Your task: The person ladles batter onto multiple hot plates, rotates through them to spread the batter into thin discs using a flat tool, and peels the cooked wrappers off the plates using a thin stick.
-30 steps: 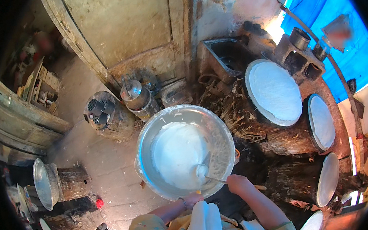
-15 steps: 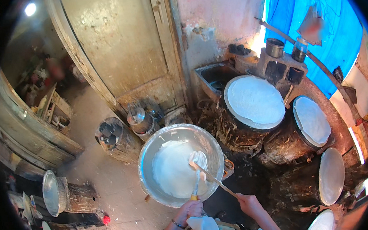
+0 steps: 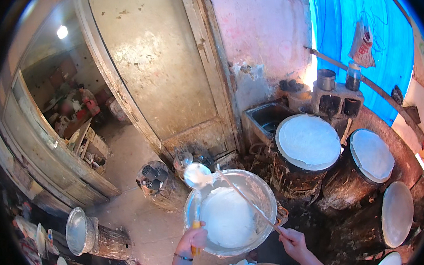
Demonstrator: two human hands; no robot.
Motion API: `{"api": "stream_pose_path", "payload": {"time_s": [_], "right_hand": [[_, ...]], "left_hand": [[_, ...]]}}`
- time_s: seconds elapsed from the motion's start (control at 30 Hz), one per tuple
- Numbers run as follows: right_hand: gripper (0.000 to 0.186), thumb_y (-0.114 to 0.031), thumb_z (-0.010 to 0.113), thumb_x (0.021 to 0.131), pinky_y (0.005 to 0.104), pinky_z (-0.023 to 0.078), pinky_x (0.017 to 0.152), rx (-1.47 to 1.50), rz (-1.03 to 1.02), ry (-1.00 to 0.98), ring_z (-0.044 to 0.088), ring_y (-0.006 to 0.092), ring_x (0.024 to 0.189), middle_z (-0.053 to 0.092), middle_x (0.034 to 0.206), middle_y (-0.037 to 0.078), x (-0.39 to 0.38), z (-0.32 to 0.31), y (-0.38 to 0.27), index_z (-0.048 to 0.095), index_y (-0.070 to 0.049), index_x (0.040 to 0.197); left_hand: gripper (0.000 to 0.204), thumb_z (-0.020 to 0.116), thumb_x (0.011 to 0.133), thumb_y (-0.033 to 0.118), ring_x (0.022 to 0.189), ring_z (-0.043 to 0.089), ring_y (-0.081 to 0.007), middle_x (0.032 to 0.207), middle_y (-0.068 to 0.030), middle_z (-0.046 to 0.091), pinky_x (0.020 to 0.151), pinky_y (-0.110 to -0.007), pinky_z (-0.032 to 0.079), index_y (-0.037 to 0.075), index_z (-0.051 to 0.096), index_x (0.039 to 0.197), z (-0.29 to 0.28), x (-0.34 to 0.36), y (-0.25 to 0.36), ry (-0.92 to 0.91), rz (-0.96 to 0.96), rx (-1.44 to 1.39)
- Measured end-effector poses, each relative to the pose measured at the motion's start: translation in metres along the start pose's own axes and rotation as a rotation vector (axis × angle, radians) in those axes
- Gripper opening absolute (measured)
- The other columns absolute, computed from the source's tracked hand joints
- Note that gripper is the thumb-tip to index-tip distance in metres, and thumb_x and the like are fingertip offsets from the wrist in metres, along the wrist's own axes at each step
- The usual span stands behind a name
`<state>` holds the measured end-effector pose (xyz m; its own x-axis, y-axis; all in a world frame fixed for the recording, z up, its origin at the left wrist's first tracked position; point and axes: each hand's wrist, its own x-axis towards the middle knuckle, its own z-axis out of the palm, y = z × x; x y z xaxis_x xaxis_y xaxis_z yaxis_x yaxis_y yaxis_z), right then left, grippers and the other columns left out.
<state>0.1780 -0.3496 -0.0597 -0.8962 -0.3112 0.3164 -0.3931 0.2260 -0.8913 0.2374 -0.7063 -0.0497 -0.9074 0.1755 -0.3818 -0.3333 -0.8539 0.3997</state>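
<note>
Grips a yellow-handled ladle (image 3: 196, 176) in the left hand (image 3: 193, 239), with fingers curled firmly round the grip at 8 o'clock of the metal basin (image 3: 265, 197). Raises its white-coated bowl above the basin, in line with the 11 o'clock rim. Pinches the end of a slim wooden stick (image 3: 245, 196) in the right hand (image 3: 292, 241), with fingers folded in at 4 o'clock. Slants it across the basin to 12 o'clock, tip just beside the ladle's bowl; cannot tell whether touching. Has white batter (image 3: 228, 218) pooled on the basin's floor, below both tools. Faces a white-covered round griddle (image 3: 308, 142) near 2 o'clock, a bare round griddle (image 3: 397, 214) at 3 and a bucket of perforated coal briquettes (image 3: 153, 175) at 10.
</note>
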Motion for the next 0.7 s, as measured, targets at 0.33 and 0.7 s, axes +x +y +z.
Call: {"api": "stream_pose_path", "payload": {"time_s": [0.33, 0.7], "right_hand": [[0.029, 0.004, 0.055, 0.083, 0.0233, 0.045, 0.056, 0.021, 0.135, 0.083, 0.056, 0.0125, 0.06, 0.059, 0.069, 0.007, 0.029, 0.029, 0.024, 0.06, 0.0, 0.111], [0.03, -0.001, 0.059, 0.081, 0.0247, 0.044, 0.055, -0.011, 0.294, 0.142, 0.057, 0.0144, 0.059, 0.059, 0.066, 0.008, 0.017, 0.039, 0.053, 0.062, -0.004, 0.111]], "left_hand": [[0.022, 0.038, 0.092, 0.006, 0.042, 0.037, -0.0032, 0.061, 0.0035, 0.036, 0.036, -0.018, 0.032, 0.003, 0.044, 0.113, -0.004, 0.01, -0.008, -0.265, -0.281, -0.746], [0.017, 0.041, 0.091, 0.006, 0.044, 0.038, -0.0041, 0.062, 0.0026, 0.037, 0.04, -0.018, 0.035, 0.004, 0.045, 0.108, -0.064, 0.085, -0.027, 0.004, -0.442, -0.594]]}}
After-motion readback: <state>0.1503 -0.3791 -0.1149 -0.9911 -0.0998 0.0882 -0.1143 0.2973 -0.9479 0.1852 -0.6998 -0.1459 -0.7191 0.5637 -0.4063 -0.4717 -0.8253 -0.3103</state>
